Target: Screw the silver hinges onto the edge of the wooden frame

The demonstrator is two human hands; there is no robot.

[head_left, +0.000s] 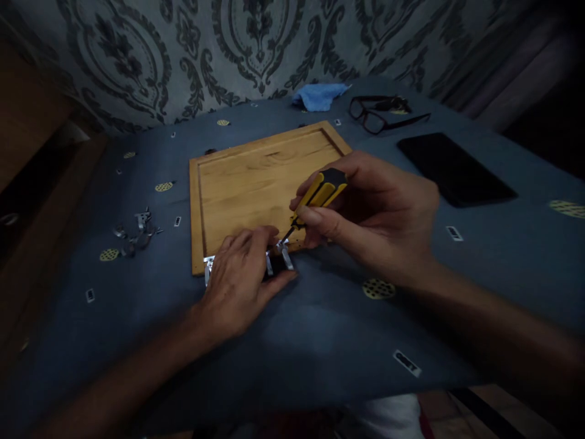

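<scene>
A framed wooden panel (256,189) lies on the cloth-covered table. Along its near edge are shiny metal hook-like fittings (286,255), with another at the near left corner, partly behind my fingers. My left hand (240,274) rests over this edge, fingers on the board and thumb below, gripping around the fittings; its exact contact is partly hidden. In my right hand (375,213) is a yellow and black screwdriver (323,194), held at a slant between thumb and fingers. Its tip reaches down to the rightmost fitting by my left fingers.
Several loose metal fittings (139,231) lie left of the panel. Behind it is a blue cloth (320,96). Eyeglasses (375,119) and a dark phone or tablet (454,169) lie at the right. A patterned wall (196,55) borders the back; wooden furniture (36,110) stands left.
</scene>
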